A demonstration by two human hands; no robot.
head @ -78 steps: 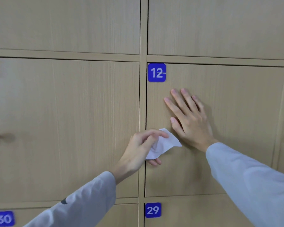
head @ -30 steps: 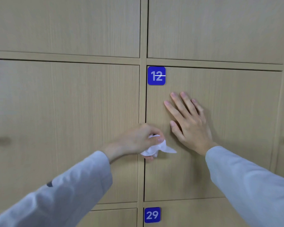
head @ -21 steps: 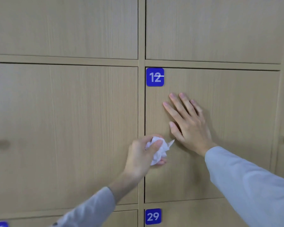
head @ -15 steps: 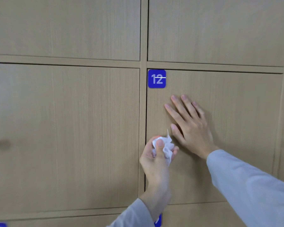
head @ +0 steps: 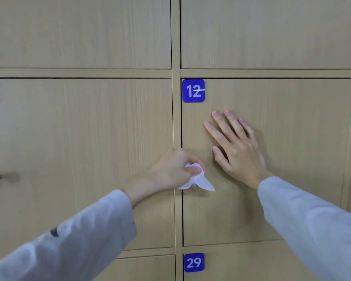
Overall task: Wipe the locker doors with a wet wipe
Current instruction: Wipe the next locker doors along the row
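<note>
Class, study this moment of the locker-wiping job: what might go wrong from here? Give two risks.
The wet wipe is bunched small in the left hand, so strokes may cover little and leave patches unwiped. The right hand lies flat on door 12, so it may leave fingermarks and block that area from the wipe.

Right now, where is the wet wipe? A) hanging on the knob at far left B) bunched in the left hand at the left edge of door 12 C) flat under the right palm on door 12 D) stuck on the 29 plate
B: the left hand grips the bunched wet wipe at the left edge of door 12, while the right hand lies flat on that door and holds nothing.
</note>
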